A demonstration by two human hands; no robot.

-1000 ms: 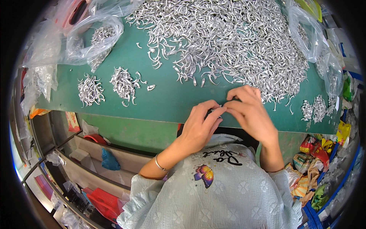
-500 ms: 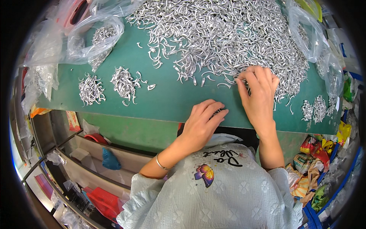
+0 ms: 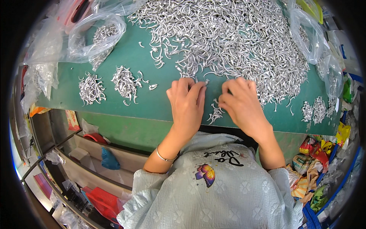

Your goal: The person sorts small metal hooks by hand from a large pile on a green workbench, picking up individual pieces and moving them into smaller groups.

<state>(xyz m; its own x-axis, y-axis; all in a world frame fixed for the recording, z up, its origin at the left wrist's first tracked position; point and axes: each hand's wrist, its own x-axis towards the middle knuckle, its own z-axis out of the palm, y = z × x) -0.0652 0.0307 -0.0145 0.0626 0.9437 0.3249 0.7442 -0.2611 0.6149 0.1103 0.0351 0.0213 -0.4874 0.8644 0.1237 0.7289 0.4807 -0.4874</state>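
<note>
A big heap of small silver curved metal pieces (image 3: 232,42) covers the far part of the green table (image 3: 152,99). My left hand (image 3: 186,103) lies palm down at the heap's near edge, its fingertips touching a few pieces. My right hand (image 3: 241,104) is beside it, fingers curled over loose pieces at the heap's edge. A small cluster of pieces (image 3: 215,112) lies between the two hands. Whether either hand pinches a piece is hidden by the fingers.
Two small sorted piles (image 3: 90,88) (image 3: 125,82) lie on the left of the table, more (image 3: 314,110) on the right. A clear plastic bag (image 3: 97,36) holds pieces at far left. Bags line the right edge. Shelves with red and blue items (image 3: 103,160) sit below the table.
My hands were together at the table's near edge, then the right hand reached up into the heap. Now both hands rest side by side at the heap's near edge.
</note>
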